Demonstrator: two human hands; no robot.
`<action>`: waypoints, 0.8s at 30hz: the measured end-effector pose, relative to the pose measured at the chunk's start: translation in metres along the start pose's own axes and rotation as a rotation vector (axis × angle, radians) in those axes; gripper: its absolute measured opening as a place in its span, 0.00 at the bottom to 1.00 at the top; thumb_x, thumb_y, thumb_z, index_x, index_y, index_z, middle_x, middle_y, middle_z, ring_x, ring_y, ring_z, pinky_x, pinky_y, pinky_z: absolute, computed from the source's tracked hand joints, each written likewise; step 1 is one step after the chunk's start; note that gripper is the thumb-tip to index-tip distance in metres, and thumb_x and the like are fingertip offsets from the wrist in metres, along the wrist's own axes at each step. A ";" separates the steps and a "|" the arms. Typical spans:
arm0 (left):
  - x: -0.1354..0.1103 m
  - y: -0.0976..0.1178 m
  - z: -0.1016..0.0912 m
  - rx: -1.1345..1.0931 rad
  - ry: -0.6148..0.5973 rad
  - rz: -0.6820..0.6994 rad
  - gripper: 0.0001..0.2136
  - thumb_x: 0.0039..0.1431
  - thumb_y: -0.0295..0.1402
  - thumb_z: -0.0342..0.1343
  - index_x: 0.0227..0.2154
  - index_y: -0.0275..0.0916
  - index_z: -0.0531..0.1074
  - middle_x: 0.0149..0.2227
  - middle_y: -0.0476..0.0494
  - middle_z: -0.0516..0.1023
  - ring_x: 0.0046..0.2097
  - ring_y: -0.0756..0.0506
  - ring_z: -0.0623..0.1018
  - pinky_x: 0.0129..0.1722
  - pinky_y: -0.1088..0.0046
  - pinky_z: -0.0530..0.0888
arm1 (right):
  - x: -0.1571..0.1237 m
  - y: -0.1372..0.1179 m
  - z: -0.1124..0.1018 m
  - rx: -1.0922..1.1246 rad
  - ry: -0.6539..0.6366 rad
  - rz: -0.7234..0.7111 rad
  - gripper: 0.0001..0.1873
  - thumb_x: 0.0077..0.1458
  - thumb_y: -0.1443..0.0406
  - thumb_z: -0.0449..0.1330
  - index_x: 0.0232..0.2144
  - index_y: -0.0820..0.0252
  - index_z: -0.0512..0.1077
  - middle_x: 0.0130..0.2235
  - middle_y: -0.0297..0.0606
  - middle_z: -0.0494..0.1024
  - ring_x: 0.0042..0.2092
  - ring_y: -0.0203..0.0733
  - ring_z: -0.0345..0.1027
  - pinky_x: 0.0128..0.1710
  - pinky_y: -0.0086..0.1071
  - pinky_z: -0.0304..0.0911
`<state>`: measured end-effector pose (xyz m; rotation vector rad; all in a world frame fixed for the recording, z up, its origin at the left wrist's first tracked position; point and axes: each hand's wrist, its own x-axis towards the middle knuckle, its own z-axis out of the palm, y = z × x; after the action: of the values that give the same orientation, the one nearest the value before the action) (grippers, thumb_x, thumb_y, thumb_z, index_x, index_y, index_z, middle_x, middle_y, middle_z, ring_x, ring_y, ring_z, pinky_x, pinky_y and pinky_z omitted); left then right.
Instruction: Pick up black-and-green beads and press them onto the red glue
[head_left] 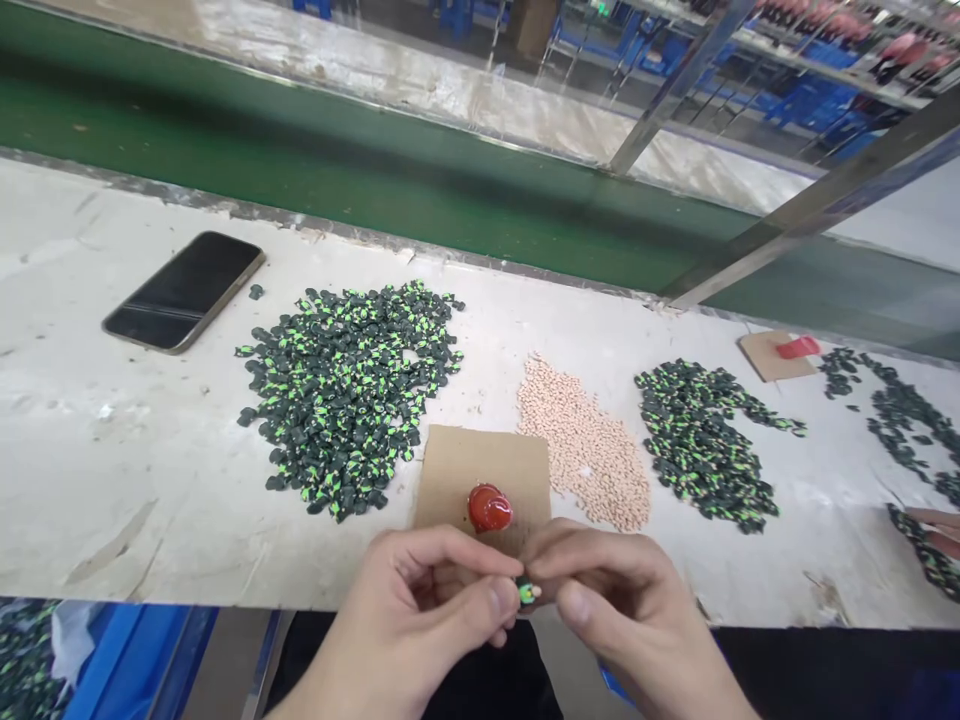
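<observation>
My left hand [450, 600] pinches a small black-and-green piece [526, 592] between thumb and forefinger, just over the table's front edge. A tiny pinkish bit shows at the piece's right side. My right hand [615, 580] is curled, with its fingertips against the same piece and the thumb slightly apart from it. Behind the hands lies a cardboard square [484, 455] bearing a glossy red blob [489, 508]. A large pile of black-and-green pieces [352, 385] is to the left. Small pale-pink beads [581, 440] are spread right of the cardboard.
A second pile of black-and-green pieces [701, 435] lies right of the beads. Farther right are another cardboard piece [772, 355] with a red cup-like thing [797, 347], and another person's hand [941, 530]. A phone [184, 290] rests at left. Blue bin [127, 660] below left.
</observation>
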<state>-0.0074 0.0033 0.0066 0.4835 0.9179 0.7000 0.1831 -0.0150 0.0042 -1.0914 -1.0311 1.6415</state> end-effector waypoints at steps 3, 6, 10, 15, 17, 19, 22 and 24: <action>-0.003 0.000 0.005 -0.002 0.058 -0.002 0.06 0.44 0.34 0.77 0.25 0.42 0.86 0.21 0.53 0.80 0.25 0.54 0.75 0.30 0.83 0.73 | 0.003 0.007 0.005 0.152 0.010 0.005 0.02 0.57 0.58 0.72 0.34 0.44 0.87 0.31 0.33 0.84 0.33 0.34 0.79 0.35 0.25 0.76; -0.006 0.001 0.009 -0.003 0.079 -0.007 0.08 0.42 0.36 0.78 0.24 0.42 0.86 0.20 0.53 0.79 0.24 0.55 0.75 0.28 0.83 0.73 | 0.005 0.008 0.011 0.208 0.018 0.019 0.02 0.54 0.59 0.75 0.32 0.46 0.87 0.30 0.32 0.83 0.31 0.32 0.78 0.33 0.24 0.74; -0.008 0.002 0.010 0.011 0.098 -0.007 0.11 0.39 0.39 0.80 0.22 0.42 0.85 0.19 0.53 0.79 0.23 0.55 0.75 0.26 0.83 0.73 | 0.002 0.008 0.008 0.198 0.011 0.049 0.01 0.54 0.59 0.75 0.31 0.45 0.87 0.30 0.31 0.83 0.32 0.32 0.78 0.34 0.24 0.74; -0.006 -0.002 0.010 -0.039 0.087 -0.004 0.17 0.38 0.46 0.79 0.23 0.39 0.83 0.20 0.53 0.79 0.24 0.56 0.76 0.27 0.84 0.73 | -0.004 0.010 0.005 0.064 0.040 0.022 0.05 0.56 0.58 0.73 0.38 0.40 0.86 0.35 0.34 0.86 0.35 0.35 0.81 0.37 0.24 0.77; -0.004 -0.006 0.011 -0.058 0.037 -0.015 0.19 0.39 0.47 0.79 0.24 0.38 0.81 0.21 0.53 0.80 0.24 0.56 0.76 0.28 0.83 0.75 | -0.007 0.011 0.007 -0.030 0.094 -0.123 0.11 0.55 0.57 0.74 0.42 0.39 0.85 0.37 0.36 0.87 0.35 0.39 0.82 0.35 0.26 0.78; 0.000 -0.009 0.010 -0.019 -0.051 -0.020 0.24 0.40 0.53 0.77 0.26 0.37 0.78 0.22 0.52 0.79 0.23 0.54 0.76 0.28 0.79 0.77 | -0.010 0.013 0.006 -0.161 0.108 -0.267 0.13 0.53 0.59 0.75 0.43 0.39 0.85 0.35 0.37 0.86 0.31 0.40 0.82 0.29 0.26 0.78; 0.012 0.000 -0.001 0.341 -0.081 0.139 0.25 0.54 0.59 0.65 0.33 0.38 0.79 0.26 0.46 0.83 0.27 0.47 0.81 0.28 0.73 0.80 | -0.011 0.017 -0.016 -0.533 0.238 -0.386 0.04 0.55 0.62 0.73 0.35 0.44 0.86 0.31 0.36 0.86 0.30 0.43 0.81 0.28 0.29 0.77; 0.025 0.017 -0.014 0.897 0.118 0.435 0.15 0.68 0.46 0.56 0.41 0.41 0.81 0.37 0.42 0.86 0.37 0.43 0.84 0.37 0.68 0.82 | -0.009 0.020 -0.047 -0.900 0.543 -0.465 0.05 0.58 0.59 0.69 0.31 0.49 0.84 0.33 0.38 0.87 0.33 0.46 0.81 0.33 0.34 0.76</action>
<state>-0.0150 0.0347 -0.0036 1.4811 1.2375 0.6812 0.2255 -0.0212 -0.0248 -1.5824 -1.5264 0.4181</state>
